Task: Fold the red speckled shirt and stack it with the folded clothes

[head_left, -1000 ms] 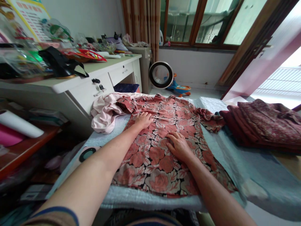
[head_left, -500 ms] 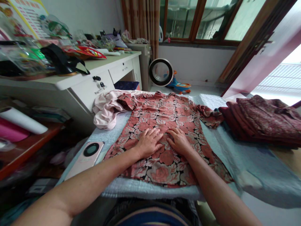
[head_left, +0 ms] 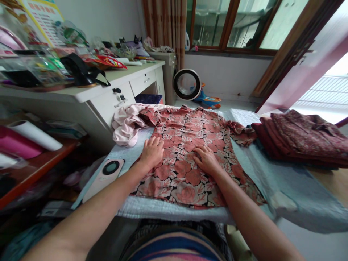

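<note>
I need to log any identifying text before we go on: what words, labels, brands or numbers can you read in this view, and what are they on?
No text can be read in this view.
Poster on the wall, top left: rows of red print, too small and blurred to read.
Red packet on the desk: print too blurred to read.
Phone near the left hand: no readable brand.
Floral shirt under the right hand: pattern only, no label showing.

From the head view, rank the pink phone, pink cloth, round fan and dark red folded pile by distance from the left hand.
1. Pink phone, just left of the left hand.
2. Pink cloth, beyond, left.
3. Round fan, on the floor beyond.
4. Dark red folded pile, far right.
</note>
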`<state>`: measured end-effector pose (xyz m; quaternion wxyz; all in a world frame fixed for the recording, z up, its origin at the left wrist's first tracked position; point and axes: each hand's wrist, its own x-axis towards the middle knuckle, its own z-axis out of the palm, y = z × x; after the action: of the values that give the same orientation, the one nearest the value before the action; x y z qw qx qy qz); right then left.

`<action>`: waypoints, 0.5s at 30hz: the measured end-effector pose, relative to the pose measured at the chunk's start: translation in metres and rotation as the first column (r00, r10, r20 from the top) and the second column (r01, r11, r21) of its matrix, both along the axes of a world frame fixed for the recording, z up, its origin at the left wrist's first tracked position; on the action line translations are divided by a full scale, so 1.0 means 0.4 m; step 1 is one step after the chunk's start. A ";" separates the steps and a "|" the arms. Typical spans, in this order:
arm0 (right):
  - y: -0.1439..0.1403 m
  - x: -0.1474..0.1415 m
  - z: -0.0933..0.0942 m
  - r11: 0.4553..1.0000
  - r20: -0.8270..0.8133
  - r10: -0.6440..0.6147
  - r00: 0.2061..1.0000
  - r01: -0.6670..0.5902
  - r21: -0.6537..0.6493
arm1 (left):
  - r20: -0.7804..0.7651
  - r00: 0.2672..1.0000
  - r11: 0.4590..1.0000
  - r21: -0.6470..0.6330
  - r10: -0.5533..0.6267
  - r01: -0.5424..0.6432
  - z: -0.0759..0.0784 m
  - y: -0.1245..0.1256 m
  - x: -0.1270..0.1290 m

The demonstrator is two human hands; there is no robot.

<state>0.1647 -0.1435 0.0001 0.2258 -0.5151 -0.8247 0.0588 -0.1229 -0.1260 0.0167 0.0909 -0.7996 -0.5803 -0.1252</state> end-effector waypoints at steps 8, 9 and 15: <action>-0.001 -0.002 -0.004 1.000 0.018 -0.014 1.000 0.014 0.019 | 0.099 0.917 0.909 -0.123 -0.388 0.398 0.015 -0.091 0.185; -0.002 -0.003 -0.005 1.000 0.021 -0.018 1.000 0.018 0.025 | 0.106 0.910 0.899 -0.145 -0.401 0.413 0.009 -0.100 0.198; -0.016 -0.013 0.000 0.995 0.066 -0.048 0.997 0.043 0.085 | 0.127 0.905 0.885 -0.190 -0.406 0.424 -0.023 -0.117 0.208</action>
<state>0.1595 -0.1498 0.0000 0.2200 -0.5256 -0.8218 0.0016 -0.0396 -0.1729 0.0076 -0.0484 -0.9043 -0.4090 -0.1122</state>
